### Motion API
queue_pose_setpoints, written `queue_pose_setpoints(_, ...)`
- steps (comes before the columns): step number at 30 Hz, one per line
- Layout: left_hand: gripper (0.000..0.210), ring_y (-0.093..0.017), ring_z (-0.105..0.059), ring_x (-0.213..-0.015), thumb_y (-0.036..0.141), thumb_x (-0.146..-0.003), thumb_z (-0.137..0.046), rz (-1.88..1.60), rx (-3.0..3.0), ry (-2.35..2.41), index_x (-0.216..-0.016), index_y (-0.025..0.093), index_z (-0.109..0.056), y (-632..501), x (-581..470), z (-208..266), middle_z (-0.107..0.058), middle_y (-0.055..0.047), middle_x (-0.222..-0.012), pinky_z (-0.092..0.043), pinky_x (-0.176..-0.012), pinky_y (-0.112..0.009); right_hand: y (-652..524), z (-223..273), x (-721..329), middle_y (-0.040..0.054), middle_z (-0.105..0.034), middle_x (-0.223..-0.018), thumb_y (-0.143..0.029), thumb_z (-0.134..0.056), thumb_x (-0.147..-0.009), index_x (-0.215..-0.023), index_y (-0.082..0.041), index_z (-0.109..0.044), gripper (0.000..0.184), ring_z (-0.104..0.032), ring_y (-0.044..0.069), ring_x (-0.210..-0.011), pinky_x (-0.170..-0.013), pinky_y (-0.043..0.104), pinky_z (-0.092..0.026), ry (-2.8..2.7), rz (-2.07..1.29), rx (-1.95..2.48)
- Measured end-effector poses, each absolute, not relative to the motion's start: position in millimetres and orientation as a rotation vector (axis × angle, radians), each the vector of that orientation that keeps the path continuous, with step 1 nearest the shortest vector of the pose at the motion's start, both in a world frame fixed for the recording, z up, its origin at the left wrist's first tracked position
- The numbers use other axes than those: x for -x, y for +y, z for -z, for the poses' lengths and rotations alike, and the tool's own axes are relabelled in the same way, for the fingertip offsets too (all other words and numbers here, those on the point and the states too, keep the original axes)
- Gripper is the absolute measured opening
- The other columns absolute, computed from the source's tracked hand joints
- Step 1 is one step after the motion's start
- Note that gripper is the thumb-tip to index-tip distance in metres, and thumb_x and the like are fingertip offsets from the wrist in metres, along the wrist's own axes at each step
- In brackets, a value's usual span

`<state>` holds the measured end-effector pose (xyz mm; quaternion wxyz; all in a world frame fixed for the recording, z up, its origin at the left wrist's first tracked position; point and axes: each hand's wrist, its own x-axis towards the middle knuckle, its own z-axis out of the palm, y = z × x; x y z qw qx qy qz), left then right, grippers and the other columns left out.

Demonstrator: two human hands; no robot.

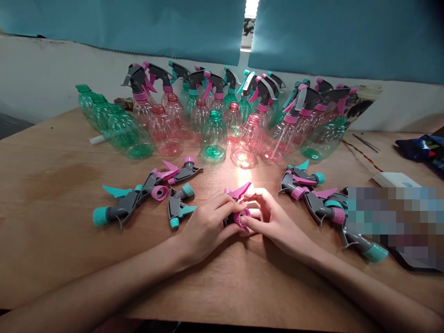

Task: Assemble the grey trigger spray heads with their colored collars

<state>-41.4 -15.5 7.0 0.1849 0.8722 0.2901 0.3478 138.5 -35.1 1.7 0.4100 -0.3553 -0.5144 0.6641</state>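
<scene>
Between my two hands, low over the front middle of the table, is a grey trigger spray head with a pink trigger and pink collar (242, 217). My left hand (211, 221) is closed around its body. My right hand (274, 221) is closed on the collar, with the thumb at the collar's opening. Fingers cover most of the grey body. Just left of my left hand lies a spray head with teal parts (177, 208). More loose spray heads (130, 203) lie farther left, and others (321, 208) lie to the right of my right hand.
Behind the hands stand rows of clear green bottles (214, 136) and pink bottles (247, 141), several with spray heads fitted. A white box (397, 179) and a dark blue packet (421, 150) are at the right. The wooden table's (222, 286) front edge runs below my forearms.
</scene>
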Motion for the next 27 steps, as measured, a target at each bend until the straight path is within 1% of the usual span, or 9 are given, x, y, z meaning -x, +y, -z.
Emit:
queue_pose_setpoints(4, 0.014, -0.018, -0.058, -0.083, 0.025, -0.089, -0.058, -0.951, -2.494, 0.812, -0.101, 0.018, -0.060, -16.0, 39.6, -7.5, -0.062, -0.005, -0.090, -0.050, -0.073, -0.031, -41.1, -2.9, -135.1, 0.0016, -0.054, -0.103, -0.025, -0.061, -0.085, -0.107, -0.028, -0.039, 0.031, -0.061, 0.015, -0.087, -0.073, 0.030, -0.054, -1.273, -1.639, 0.889)
queue_pose_setpoints(6, 0.013, -0.018, -0.057, -0.082, 0.023, -0.089, -0.057, -0.931, -2.513, 0.825, -0.100, 0.018, -0.060, -16.7, 38.7, -7.6, -0.062, -0.005, -0.089, -0.049, -0.073, -0.031, -45.2, -4.0, -133.5, 0.0018, -0.052, -0.105, -0.022, -0.059, -0.085, -0.110, -0.029, -0.035, 0.036, -0.060, 0.014, -0.088, -0.070, 0.028, -0.054, -1.301, -1.576, 0.925)
queue_pose_setpoints(8, 0.011, -0.018, -0.057, -0.082, 0.021, -0.088, -0.057, -0.925, -2.524, 0.837, -0.098, 0.019, -0.061, -17.4, 38.0, -7.3, -0.062, -0.005, -0.088, -0.049, -0.074, -0.031, -48.6, -4.7, -132.0, 0.0016, -0.052, -0.104, -0.019, -0.058, -0.084, -0.113, -0.031, -0.030, 0.042, -0.061, 0.014, -0.084, -0.063, 0.025, -0.052, -1.353, -1.498, 0.975)
queue_pose_setpoints(10, 0.010, -0.018, -0.056, -0.082, 0.020, -0.088, -0.058, -0.929, -2.535, 0.827, -0.096, 0.018, -0.061, -17.7, 37.6, -6.7, -0.062, -0.005, -0.088, -0.049, -0.075, -0.031, -50.6, -4.9, -130.7, 0.0010, -0.052, -0.101, -0.016, -0.057, -0.082, -0.113, -0.031, -0.028, 0.045, -0.060, 0.013, -0.081, -0.059, 0.023, -0.050, -1.395, -1.438, 1.000)
queue_pose_setpoints(12, 0.009, -0.018, -0.055, -0.082, 0.020, -0.087, -0.058, -0.935, -2.545, 0.817, -0.096, 0.017, -0.060, -17.9, 37.2, -6.0, -0.061, -0.005, -0.088, -0.048, -0.075, -0.030, -51.1, -4.6, -129.8, 0.0011, -0.052, -0.101, -0.015, -0.056, -0.081, -0.111, -0.030, -0.030, 0.043, -0.060, 0.012, -0.080, -0.058, 0.022, -0.050, -1.404, -1.416, 1.003)
queue_pose_setpoints(16, 0.009, -0.018, -0.054, -0.083, 0.017, -0.088, -0.056, -0.952, -2.569, 0.818, -0.097, 0.016, -0.059, -18.6, 36.1, -4.7, -0.062, -0.006, -0.090, -0.048, -0.074, -0.031, -50.0, -3.9, -129.6, 0.0008, -0.051, -0.101, -0.014, -0.055, -0.082, -0.107, -0.029, -0.034, 0.037, -0.060, 0.013, -0.084, -0.061, 0.022, -0.050, -1.391, -1.426, 1.004)
queue_pose_setpoints(22, 0.009, -0.019, -0.055, -0.080, 0.022, -0.090, -0.055, -0.955, -2.627, 0.851, -0.094, 0.016, -0.060, -19.9, 34.4, -4.2, -0.063, -0.006, -0.088, -0.048, -0.072, -0.032, -49.4, -5.0, -130.3, 0.0004, -0.051, -0.103, -0.008, -0.052, -0.080, -0.107, -0.029, -0.036, 0.038, -0.058, 0.011, -0.082, -0.064, 0.023, -0.051, -1.448, -1.387, 1.014)
queue_pose_setpoints(25, 0.008, -0.019, -0.055, -0.081, 0.019, -0.088, -0.057, -0.955, -2.626, 0.868, -0.094, 0.016, -0.060, -20.0, 34.1, -4.7, -0.063, -0.006, -0.087, -0.048, -0.074, -0.032, -48.3, -4.8, -129.8, 0.0005, -0.052, -0.099, -0.014, -0.051, -0.084, -0.104, -0.027, -0.038, 0.028, -0.058, 0.012, -0.084, -0.067, 0.025, -0.051, -1.418, -1.430, 1.011)
queue_pose_setpoints(27, 0.007, -0.019, -0.056, -0.081, 0.018, -0.087, -0.058, -0.958, -2.634, 0.870, -0.093, 0.015, -0.060, -19.9, 34.1, -5.2, -0.063, -0.006, -0.087, -0.048, -0.072, -0.031, -47.0, -4.6, -129.9, 0.0013, -0.052, -0.100, -0.018, -0.050, -0.086, -0.103, -0.027, -0.038, 0.022, -0.059, 0.012, -0.084, -0.067, 0.026, -0.051, -1.405, -1.437, 1.024)
